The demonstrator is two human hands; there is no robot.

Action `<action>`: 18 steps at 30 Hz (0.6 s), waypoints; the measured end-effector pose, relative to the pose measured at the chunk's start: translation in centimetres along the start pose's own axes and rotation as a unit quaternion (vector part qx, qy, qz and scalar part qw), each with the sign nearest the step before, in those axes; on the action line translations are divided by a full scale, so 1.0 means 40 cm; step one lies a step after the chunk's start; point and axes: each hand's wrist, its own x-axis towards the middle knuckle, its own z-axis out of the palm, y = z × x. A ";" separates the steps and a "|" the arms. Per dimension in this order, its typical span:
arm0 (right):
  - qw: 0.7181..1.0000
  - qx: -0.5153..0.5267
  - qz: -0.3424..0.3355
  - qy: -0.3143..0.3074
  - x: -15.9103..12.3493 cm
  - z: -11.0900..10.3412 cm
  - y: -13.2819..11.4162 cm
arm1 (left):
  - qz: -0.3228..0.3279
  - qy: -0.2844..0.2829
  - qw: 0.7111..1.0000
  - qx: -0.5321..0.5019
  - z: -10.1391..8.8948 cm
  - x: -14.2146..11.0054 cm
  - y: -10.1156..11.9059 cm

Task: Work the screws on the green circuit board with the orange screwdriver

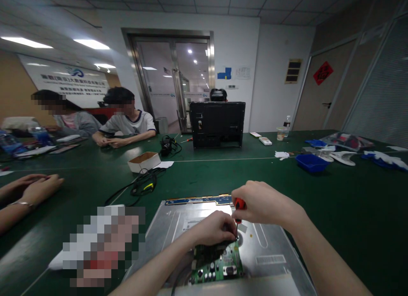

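Observation:
My right hand is wrapped round the red and black handle of a screwdriver, held nearly upright. Its thin shaft points down at the top right corner of a green circuit board. My left hand is closed above the board, fingertips pinched together beside the screwdriver's tip; what they hold, if anything, is hidden. Under the board lies a large silver metal panel with a barcode label. A narrow blue circuit strip runs along the panel's far edge. The screw under the tip is too small to make out.
Black cables and an open cardboard box lie beyond the panel's left. A black monitor housing stands at the far side. A blue tray sits to the right. Another person's hands rest at the left.

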 end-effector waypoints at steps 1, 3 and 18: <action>1.000 -0.003 0.005 0.005 -0.001 0.000 0.000 | 0.002 0.000 1.000 -0.005 0.000 0.000 -0.001; 1.000 0.001 0.006 0.008 -0.004 0.002 0.000 | 0.006 0.000 1.000 -0.015 0.000 -0.001 -0.003; 0.999 -0.009 0.038 0.023 -0.001 0.005 -0.010 | -0.009 0.008 1.000 0.009 -0.004 -0.004 0.010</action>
